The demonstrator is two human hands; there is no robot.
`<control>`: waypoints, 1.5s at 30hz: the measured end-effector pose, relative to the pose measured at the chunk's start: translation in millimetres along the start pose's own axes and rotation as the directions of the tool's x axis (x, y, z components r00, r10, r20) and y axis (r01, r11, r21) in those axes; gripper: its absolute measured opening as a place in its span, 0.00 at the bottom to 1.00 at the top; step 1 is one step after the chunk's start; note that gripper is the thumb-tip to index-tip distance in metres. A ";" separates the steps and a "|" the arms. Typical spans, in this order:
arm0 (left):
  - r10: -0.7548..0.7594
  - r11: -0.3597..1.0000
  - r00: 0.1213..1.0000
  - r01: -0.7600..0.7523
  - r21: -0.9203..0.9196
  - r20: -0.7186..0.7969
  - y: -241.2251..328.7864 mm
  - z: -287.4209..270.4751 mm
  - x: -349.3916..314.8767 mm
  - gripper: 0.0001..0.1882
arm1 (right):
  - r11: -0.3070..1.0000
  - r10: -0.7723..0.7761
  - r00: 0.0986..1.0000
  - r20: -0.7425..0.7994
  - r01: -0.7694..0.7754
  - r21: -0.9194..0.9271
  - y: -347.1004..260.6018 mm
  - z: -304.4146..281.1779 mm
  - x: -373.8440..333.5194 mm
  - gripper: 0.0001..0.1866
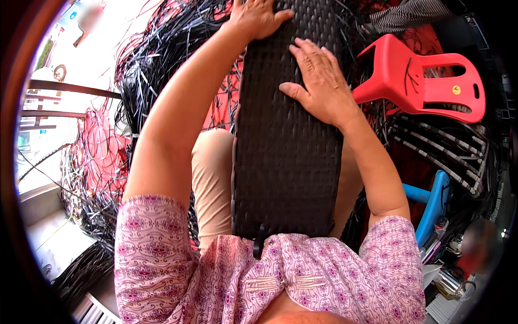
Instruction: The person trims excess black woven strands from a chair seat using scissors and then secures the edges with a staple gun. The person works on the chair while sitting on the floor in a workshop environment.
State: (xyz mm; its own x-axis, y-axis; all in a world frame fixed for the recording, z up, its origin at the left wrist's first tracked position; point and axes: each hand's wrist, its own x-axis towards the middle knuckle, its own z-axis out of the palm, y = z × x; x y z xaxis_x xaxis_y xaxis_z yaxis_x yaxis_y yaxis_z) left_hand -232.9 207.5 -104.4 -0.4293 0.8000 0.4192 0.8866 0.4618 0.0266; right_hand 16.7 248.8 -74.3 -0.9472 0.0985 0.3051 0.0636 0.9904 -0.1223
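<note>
A long dark woven panel (pixel 286 146) lies across the person's lap and runs away from the body. The part we can see looks fully woven, tight and even, so much of the weaving seems done. Its far end is cut off at the top, so what is left cannot be told. The left hand (pixel 258 19) curls over the far part. The right hand (pixel 318 81) lies open and flat on it. Loose black strips (pixel 162 48) are piled at the left, and a red stool (pixel 421 81) lies at the right.

Bright daylight floods in from the left, overexposed there; fisheye edges bend and darken.
</note>
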 end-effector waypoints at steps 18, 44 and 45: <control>-0.011 0.862 0.997 0.048 -0.505 0.076 -19.2 -57.3 90.1 0.45 | 0.998 -0.004 1.000 -0.030 0.006 0.062 10.8 -5.5 2.5 0.42; 0.056 0.914 0.993 -0.008 -0.406 0.105 54.3 -57.5 -61.4 0.56 | 0.909 0.211 0.945 -0.251 -0.095 0.406 0.5 -13.6 -9.9 0.34; 0.054 0.925 0.994 -0.014 -0.380 0.095 54.1 -54.0 -57.8 0.56 | 0.892 0.233 0.942 -0.242 -0.108 0.439 -3.1 -17.0 -11.2 0.35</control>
State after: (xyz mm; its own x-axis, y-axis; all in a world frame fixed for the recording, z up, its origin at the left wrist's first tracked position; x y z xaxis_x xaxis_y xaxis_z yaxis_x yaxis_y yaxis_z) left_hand -150.8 165.5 -78.3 -0.3955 0.8562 0.3323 0.8912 0.2703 0.3642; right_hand 32.4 246.2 -61.3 -0.8012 0.3471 0.4874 0.0209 0.8302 -0.5570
